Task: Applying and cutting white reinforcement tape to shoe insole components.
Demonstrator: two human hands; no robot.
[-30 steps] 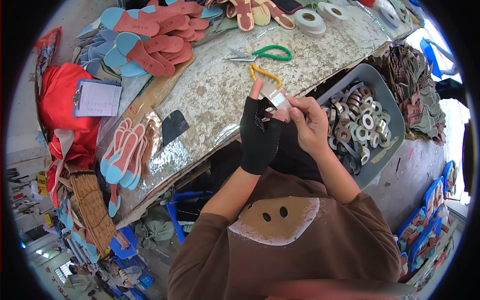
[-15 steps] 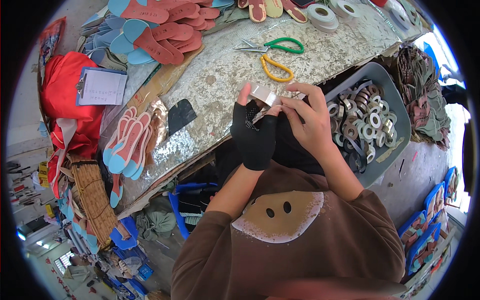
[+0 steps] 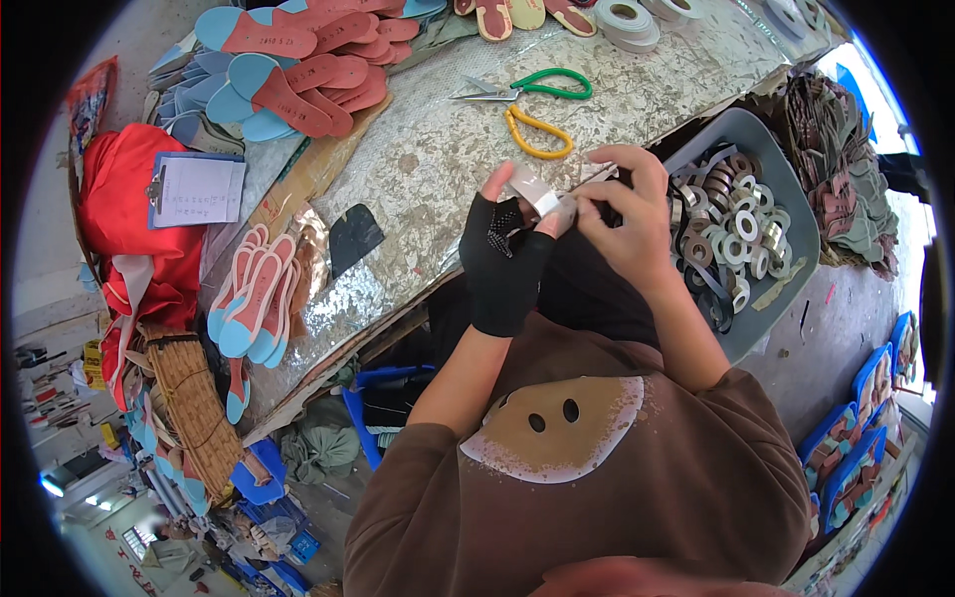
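Note:
My left hand (image 3: 500, 261), in a black fingerless glove, grips a pale, shiny roll of tape (image 3: 533, 189) between thumb and fingers, just past the table's front edge. My bare right hand (image 3: 633, 217) is beside the roll's right side, its thumb and fingertips pinched together. Whatever lies between those fingertips is too small to make out. Beyond the hands, scissors (image 3: 538, 124) with one green and one yellow handle lie spread on the table.
A grey bin (image 3: 808, 224) full of small tape rolls (image 3: 736, 239) stands at my right. Red and blue insoles (image 3: 288, 99) are heaped at the far left of the worn table (image 3: 428, 149), with more insoles (image 3: 254, 298) nearer. A clipboard (image 3: 199, 189) rests on red cloth. White rolls (image 3: 627, 25) sit at the back.
The right hand's fingers have curled in more and shifted slightly right along the roll's edge. The left hand keeps its grip on the roll. The whole view has shifted slightly.

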